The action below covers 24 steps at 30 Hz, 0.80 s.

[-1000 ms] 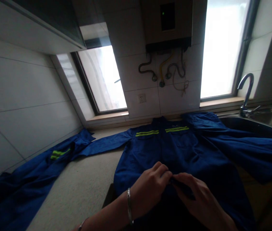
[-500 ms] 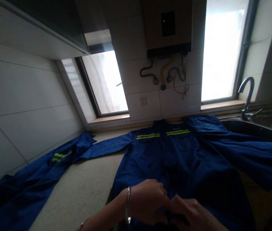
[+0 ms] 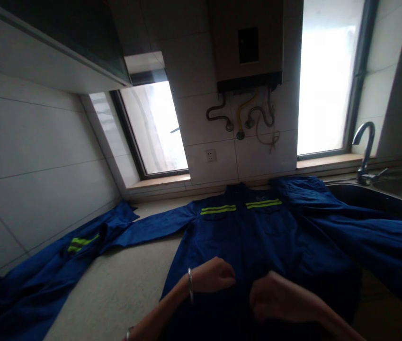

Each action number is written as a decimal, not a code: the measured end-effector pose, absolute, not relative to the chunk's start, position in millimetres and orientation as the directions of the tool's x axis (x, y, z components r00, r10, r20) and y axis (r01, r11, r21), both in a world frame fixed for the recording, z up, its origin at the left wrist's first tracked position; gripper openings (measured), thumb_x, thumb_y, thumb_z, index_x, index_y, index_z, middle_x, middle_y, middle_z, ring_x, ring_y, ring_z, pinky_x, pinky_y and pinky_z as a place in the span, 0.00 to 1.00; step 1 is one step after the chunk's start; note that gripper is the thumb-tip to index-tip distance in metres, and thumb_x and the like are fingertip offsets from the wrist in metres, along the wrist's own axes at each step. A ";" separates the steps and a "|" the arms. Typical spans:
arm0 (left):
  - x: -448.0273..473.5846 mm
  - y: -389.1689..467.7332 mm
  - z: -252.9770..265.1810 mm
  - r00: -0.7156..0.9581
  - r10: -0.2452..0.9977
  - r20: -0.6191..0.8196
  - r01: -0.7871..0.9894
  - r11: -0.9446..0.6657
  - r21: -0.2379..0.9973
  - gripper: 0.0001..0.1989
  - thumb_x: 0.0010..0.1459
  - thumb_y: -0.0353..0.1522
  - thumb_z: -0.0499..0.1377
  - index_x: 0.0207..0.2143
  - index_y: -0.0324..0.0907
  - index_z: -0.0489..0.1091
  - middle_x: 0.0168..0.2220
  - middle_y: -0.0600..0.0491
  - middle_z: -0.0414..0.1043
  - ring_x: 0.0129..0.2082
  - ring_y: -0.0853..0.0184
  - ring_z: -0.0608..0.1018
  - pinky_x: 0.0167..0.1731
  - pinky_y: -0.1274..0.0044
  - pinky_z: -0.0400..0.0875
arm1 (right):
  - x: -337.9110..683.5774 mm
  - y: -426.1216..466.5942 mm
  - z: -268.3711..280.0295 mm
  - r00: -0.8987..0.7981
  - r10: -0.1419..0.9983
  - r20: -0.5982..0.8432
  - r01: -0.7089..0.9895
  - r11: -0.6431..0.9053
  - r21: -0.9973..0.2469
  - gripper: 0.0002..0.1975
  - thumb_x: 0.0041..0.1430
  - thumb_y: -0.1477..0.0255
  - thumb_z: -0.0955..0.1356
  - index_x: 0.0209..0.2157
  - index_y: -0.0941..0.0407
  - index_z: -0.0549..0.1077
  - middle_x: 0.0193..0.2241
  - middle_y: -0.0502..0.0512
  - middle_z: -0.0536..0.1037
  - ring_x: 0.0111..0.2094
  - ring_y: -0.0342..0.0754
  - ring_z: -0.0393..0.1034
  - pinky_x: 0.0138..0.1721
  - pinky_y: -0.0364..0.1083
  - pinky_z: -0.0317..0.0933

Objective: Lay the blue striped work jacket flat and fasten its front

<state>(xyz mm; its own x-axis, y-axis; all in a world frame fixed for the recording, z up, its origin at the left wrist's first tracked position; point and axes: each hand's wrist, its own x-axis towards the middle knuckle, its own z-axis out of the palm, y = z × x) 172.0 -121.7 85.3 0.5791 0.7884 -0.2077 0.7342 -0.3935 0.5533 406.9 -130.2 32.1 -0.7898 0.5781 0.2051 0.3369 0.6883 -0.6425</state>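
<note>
A dark blue work jacket (image 3: pixel 222 246) with yellow-green stripes lies front up, collar toward the wall, over the counter. My left hand (image 3: pixel 215 275), with a silver bracelet on the wrist, is over the lower front, left of the middle. Its fingers are curled closed; what they hold, if anything, is hidden. Across a small gap, my right hand (image 3: pixel 275 296) is over the other half of the front, slightly blurred. Those fingers also curl inward, and their tips cannot be made out against the dark cloth.
More blue clothing (image 3: pixel 62 265) with a striped patch lies along the left wall. Another folded blue garment (image 3: pixel 328 208) lies at right, by the sink (image 3: pixel 392 201) and tap (image 3: pixel 366 147). Bare counter (image 3: pixel 126 274) shows at left. A water heater (image 3: pixel 250 47) hangs above.
My hands were together at the middle of the jacket's lower front; now they are apart, the left one drawn leftward. The view has tilted up slightly.
</note>
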 end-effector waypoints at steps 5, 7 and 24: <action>198.4 -107.6 28.7 0.354 0.871 -0.341 0.458 0.156 0.875 0.17 0.55 0.39 0.51 0.40 0.35 0.67 0.20 0.55 0.68 0.16 0.72 0.70 0.17 0.80 0.67 | 373.4 18.8 49.0 -0.516 0.844 0.145 0.427 0.400 -0.811 0.13 0.57 0.70 0.60 0.40 0.61 0.69 0.29 0.54 0.77 0.27 0.43 0.72 0.25 0.38 0.64; 205.2 -108.3 22.1 0.373 0.849 -0.375 0.324 0.259 0.910 0.21 0.52 0.41 0.54 0.43 0.35 0.63 0.20 0.54 0.68 0.16 0.71 0.71 0.16 0.79 0.68 | 358.8 76.6 51.5 -0.357 0.923 0.141 0.649 0.354 -0.674 0.13 0.57 0.74 0.59 0.40 0.60 0.71 0.29 0.54 0.77 0.28 0.43 0.72 0.28 0.38 0.63; 241.7 -93.3 17.5 0.194 0.920 -0.339 0.115 0.322 0.940 0.28 0.39 0.28 0.64 0.44 0.38 0.57 0.26 0.59 0.63 0.16 0.79 0.62 0.16 0.85 0.55 | 339.0 238.2 17.8 -0.035 0.971 0.238 0.860 0.150 -0.487 0.15 0.55 0.72 0.60 0.38 0.60 0.75 0.36 0.62 0.76 0.39 0.49 0.71 0.35 0.41 0.59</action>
